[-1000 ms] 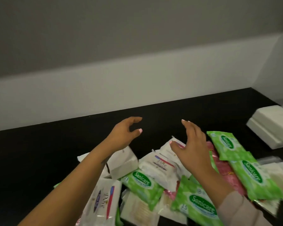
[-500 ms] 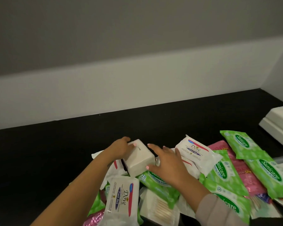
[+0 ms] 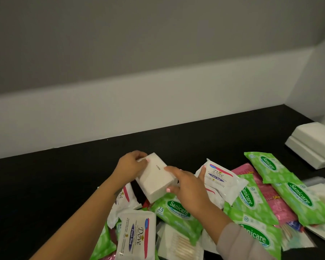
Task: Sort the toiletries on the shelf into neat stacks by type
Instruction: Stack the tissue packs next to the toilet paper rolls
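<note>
Currently both hands on one plain white pack [image 3: 156, 177], held tilted just above the pile, near the middle of the dark shelf [image 3: 64, 177]. L hand [image 3: 130, 165] grips the pack's far end, thumb on top w/ pink nail visible, fingers curled round the far edge. R hand [image 3: 189, 187] grasps the near-right side: index finger laid along the top edge, thumb pressed at the lower corner; remaining fingers reach toward a white Dove pack [image 3: 220, 178] just beside it, contact w/ that one cannot be told. R arm wears a beige sleeve [image 3: 240, 243]; L forearm bare. Pile below is mixed: second Dove pack [image 3: 136, 238] face-up at front, third partly under L forearm; green Sanicare wipes [image 3: 176, 211] under R wrist, more green packs [image 3: 266, 165] spread to the right, overlapping a pink pack [image 3: 274, 200]. Clear bag of cotton swabs [image 3: 180, 246] at bottom edge. Stack of plain white packs [image 3: 311, 141] sits apart at far right, near the corner wall [image 3: 323, 81].
</note>
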Available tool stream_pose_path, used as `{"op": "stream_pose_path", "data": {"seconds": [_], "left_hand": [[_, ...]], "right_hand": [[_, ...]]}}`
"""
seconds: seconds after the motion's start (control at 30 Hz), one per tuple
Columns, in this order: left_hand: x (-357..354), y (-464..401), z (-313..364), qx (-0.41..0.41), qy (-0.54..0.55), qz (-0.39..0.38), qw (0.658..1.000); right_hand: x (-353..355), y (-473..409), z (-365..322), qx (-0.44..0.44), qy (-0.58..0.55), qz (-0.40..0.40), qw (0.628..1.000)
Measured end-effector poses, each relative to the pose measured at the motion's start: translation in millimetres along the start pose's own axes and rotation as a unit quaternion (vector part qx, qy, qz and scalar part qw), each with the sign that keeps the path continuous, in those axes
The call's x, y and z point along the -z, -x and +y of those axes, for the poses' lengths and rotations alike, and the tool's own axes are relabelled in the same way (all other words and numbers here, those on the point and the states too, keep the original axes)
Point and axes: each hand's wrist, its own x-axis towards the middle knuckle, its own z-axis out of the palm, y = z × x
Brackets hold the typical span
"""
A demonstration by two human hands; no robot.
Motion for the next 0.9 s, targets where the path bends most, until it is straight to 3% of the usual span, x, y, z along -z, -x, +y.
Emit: {"op": "stream_pose_path", "data": {"seconds": [0.3,0.5,0.9], "left_hand": [[-8.5,-12.9,61.6,-0.052,0.122,0.032,0.991],[-45.3,-30.8,121.2,-0.06,0.16,0.035,0.985],[-150.6,-53.5,264.8,-0.129,0.203,-0.034,0.97]], "right_hand": [[41.7,-0.4,29.3,0.001,-0.168,0.059,0.984],[75.2,7.9,66.6,0.025,-0.167,0.076,0.983],[163.7,21.0,175.1,-0.091,-0.077,0.244,0.962]]}}
